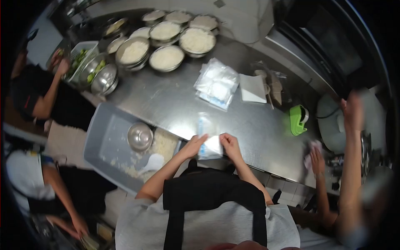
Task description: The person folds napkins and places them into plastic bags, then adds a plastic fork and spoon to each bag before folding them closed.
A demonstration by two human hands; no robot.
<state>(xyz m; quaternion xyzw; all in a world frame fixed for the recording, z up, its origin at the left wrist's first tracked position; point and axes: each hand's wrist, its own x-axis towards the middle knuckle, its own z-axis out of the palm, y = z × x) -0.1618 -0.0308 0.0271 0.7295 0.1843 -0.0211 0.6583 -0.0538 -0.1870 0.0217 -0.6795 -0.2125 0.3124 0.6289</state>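
Note:
At the counter's front edge, a flat clear plastic bag [209, 151] with blue print lies in front of my body. My left hand [195, 146] is closed on its left side, thumb on top. My right hand [230, 146] pinches the bag's right edge with fingers curled. Farther back on the counter sits a pile of similar clear bags [217, 85]. To my left stands a grey tub [105, 127] holding a steel bowl [140, 136], a white scoop [155, 161] and scattered white rice [164, 143].
Several steel bowls of rice [166, 57] crowd the back of the steel counter [160, 102]. A white pad [253, 88] and a green tape dispenser [296, 120] are to the right. Co-workers stand left; another person's hand [316, 160] holds a cloth [312, 152] at right.

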